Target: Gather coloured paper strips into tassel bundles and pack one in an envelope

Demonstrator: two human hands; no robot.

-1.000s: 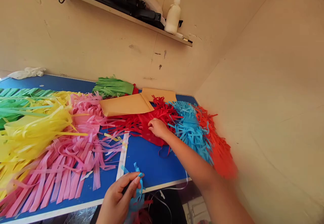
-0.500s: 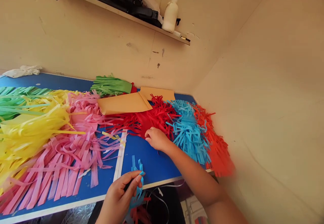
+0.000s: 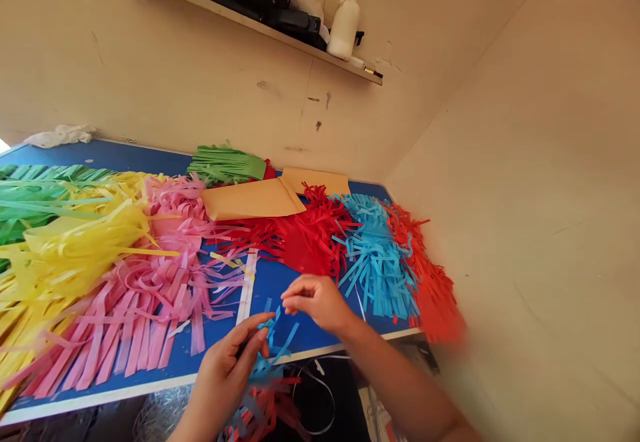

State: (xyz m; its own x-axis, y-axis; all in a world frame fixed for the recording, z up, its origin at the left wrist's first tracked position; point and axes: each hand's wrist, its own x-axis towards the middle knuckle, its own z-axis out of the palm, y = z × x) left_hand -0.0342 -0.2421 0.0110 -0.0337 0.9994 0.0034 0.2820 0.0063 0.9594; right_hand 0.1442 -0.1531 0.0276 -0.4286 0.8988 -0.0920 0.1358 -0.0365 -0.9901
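Thin light-blue paper strips (image 3: 273, 332) are pinched between the thumb and fingers of my left hand (image 3: 231, 355), over the table's front edge. Just right of them is my right hand (image 3: 317, 301), its thumb and forefinger drawn together near the strip tips; whatever lies between them is too small to make out. A pile of red fringed paper (image 3: 305, 239) lies behind my right hand, with blue fringed paper (image 3: 377, 255) to its right. Pink fringe (image 3: 135, 322) spreads to the left of my left hand.
Yellow fringe (image 3: 75, 249), green fringe (image 3: 225, 164), orange-red fringe (image 3: 435, 295) and brown paper pieces (image 3: 255, 200) lie on the blue table (image 3: 320, 329). A wall shelf (image 3: 250, 22) above holds a white bottle (image 3: 345, 27). A white ribbon loop hangs below the table edge.
My right hand has moved from beside the red pile down toward my left hand. The blue strips and my left hand sit slightly higher and farther left. The view has shifted slightly.
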